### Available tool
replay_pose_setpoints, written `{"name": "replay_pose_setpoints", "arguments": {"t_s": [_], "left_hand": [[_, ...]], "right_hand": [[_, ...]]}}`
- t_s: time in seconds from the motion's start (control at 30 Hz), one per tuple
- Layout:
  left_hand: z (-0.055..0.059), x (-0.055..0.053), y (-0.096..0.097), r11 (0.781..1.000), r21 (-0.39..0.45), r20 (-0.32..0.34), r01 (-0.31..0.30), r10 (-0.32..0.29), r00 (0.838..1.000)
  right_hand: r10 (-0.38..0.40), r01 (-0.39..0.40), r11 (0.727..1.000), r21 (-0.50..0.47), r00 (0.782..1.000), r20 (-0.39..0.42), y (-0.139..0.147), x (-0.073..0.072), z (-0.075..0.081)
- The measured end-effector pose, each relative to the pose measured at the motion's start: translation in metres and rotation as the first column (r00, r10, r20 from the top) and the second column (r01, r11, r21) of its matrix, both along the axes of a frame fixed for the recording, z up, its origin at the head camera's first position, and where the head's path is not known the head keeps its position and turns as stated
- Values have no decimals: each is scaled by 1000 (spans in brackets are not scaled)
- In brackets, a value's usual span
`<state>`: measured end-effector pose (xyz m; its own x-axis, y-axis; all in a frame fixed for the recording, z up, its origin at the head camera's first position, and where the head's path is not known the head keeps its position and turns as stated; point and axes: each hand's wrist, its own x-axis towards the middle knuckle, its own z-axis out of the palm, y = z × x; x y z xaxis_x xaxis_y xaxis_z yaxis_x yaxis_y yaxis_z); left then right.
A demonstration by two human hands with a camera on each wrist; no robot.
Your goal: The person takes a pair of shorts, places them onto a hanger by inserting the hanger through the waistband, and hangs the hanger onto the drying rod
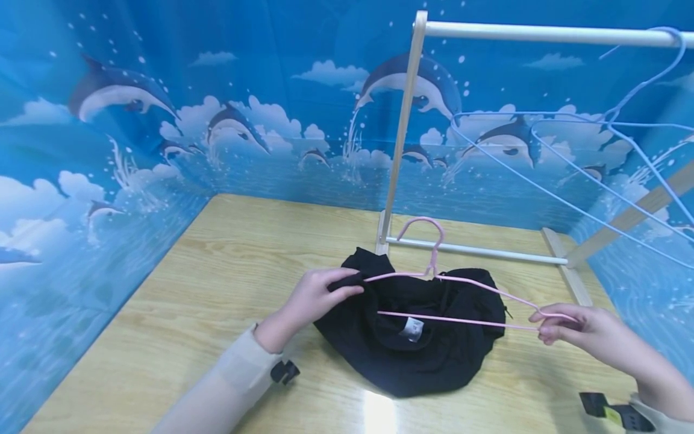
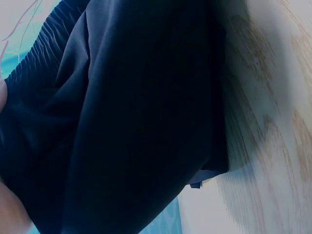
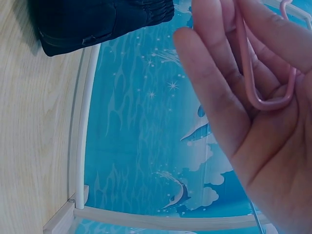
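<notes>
Head: on the surface (image 1: 162, 337), short of its far edge, the left hand (image 1: 309, 298) pinches the black garment (image 1: 434, 367), the pink hanger (image 1: 461, 319) seemingly 1 end inside. Left wrist: gathered waistband (image 2: 48, 53). Right wrist: right hand (image 3: 263, 141) grips the other end, outside.

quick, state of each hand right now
Left hand: pinching the black fabric garment.
Right hand: holding the pink triangular hanger by one end.

Blue hangers (image 1: 611, 116) hang from a rack (image 1: 402, 129) on the wood-grain table (image 1: 179, 313), before a dolphin-printed backdrop (image 1: 303, 36).
</notes>
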<state>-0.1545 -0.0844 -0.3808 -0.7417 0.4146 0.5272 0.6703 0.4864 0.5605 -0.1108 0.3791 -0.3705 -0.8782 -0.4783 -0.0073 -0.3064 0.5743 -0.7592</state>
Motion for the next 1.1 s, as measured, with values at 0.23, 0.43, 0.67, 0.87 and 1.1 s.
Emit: {"name": "replay_pose_setpoints", "arguments": {"t_s": [0.23, 0.43, 0.67, 0.87, 1.1], "left_hand": [[-3, 0, 0, 1000, 11, -11, -9, 10, 1000], [-4, -1, -1, 999, 25, 2, -30, 30, 1000], [-5, -2, -1, 998, 32, -2, -46, 46, 999], [-5, -2, -1, 998, 34, 3, -56, 56, 998], [-5, -2, -1, 998, 40, 13, -58, 57, 998]], "right_hand": [[-1, 1, 1000, 25, 1000, 11, 0, 0, 0], [-17, 18, 997, 73, 1000, -8, -1, 1, 1], [-11, 12, 1000, 24, 998, -54, 1, 2, 1], [-31, 33, 999, 16, 992, -125, 0, 2, 0], [-27, 28, 1000, 7, 990, -139, -2, 1, 1]]}}
